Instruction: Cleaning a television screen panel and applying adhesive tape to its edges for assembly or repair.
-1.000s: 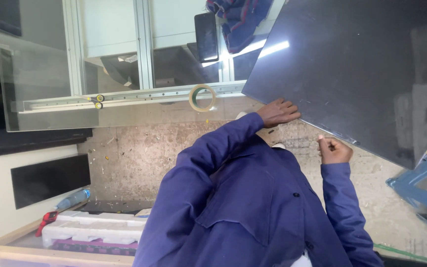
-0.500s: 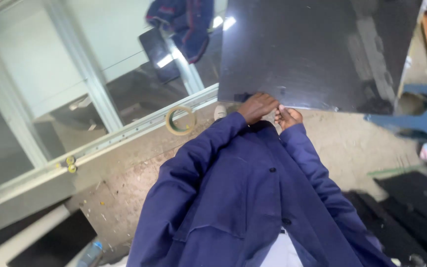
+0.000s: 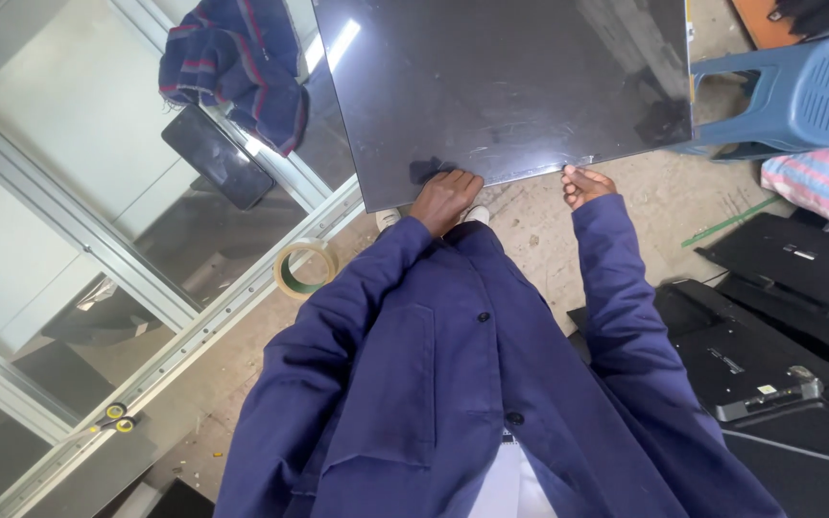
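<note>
Item — dark glass panel (image 3: 501, 86): I am gripping its near edge, my left hand (image 3: 443, 197) flat with fingers curled on it, my right hand (image 3: 585, 184) pinching it. Panel is hanging above the concrete floor (image 3: 539, 240), not yet set down — tape roll (image 3: 305, 268) lying left of the panel, blue stool (image 3: 798, 96) right.

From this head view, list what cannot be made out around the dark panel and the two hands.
- Dark panel: its far edge is cut off by the top of the frame.
- Left hand: its fingers press on the panel's near edge; any grip underneath is hidden.
- Right hand: curled at the edge, what it pinches is too small to tell.
- Feet: hidden by the blue jacket.
</note>
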